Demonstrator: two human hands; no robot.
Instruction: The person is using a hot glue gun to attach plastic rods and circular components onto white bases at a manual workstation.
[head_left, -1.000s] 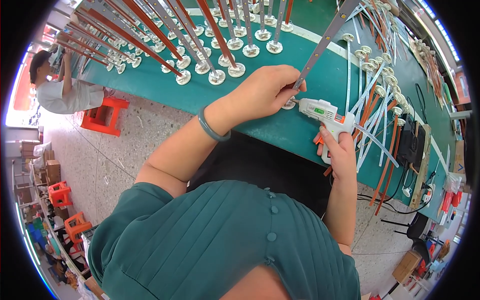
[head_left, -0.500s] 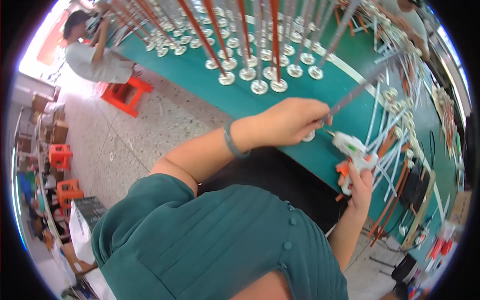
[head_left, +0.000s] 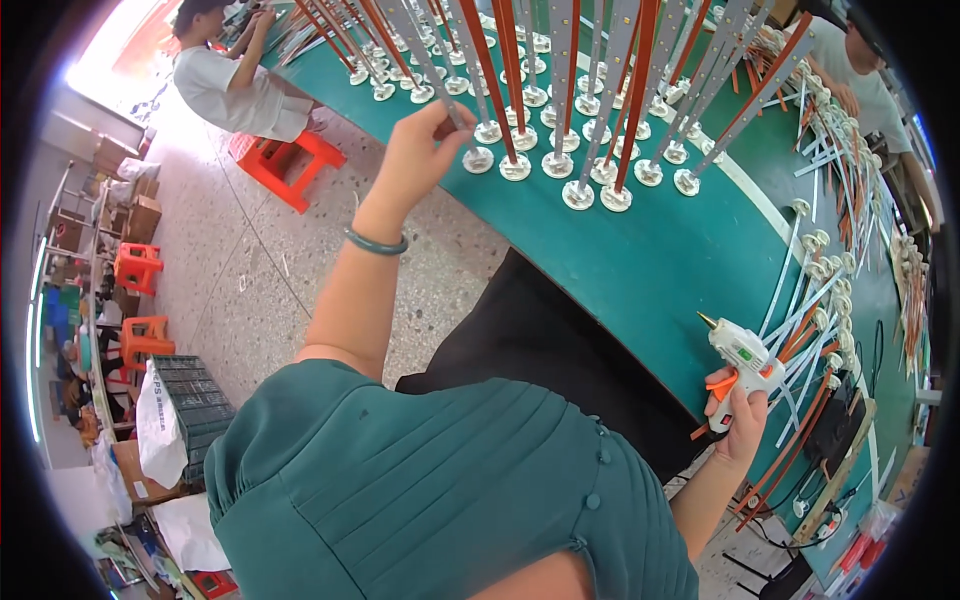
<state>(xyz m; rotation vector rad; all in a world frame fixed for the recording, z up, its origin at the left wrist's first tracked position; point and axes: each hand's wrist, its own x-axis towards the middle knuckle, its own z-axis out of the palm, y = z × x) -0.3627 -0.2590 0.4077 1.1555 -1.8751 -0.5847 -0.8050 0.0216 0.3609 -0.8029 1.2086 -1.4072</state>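
My left hand [head_left: 418, 152] is at the near left edge of the standing strips, its fingers closed around the lower part of a grey LED strip [head_left: 428, 68]. That strip rises from a round white base [head_left: 478, 160] resting on the green tabletop [head_left: 640, 250]. Over the table's right part, my right hand [head_left: 742, 420] grips the handle of a white hot glue gun [head_left: 742, 350] with an orange trigger. Its brass nozzle points up and to the left, touching nothing. Several grey and orange-brown strips [head_left: 640, 90] stand upright on similar white bases beyond my left hand.
Loose strips with white round ends [head_left: 800, 300] lie piled along the table's right side, near a black box [head_left: 835, 425] and cables. One person [head_left: 235, 85] sits on a red stool [head_left: 290, 170] at far left; another [head_left: 865, 85] is at far right. Black cloth [head_left: 560, 350] hangs at the near edge.
My left hand has moved left with a grey LED strip, from near the nozzle to the group of standing strips. The glue gun has shifted slightly right and nearer to me.
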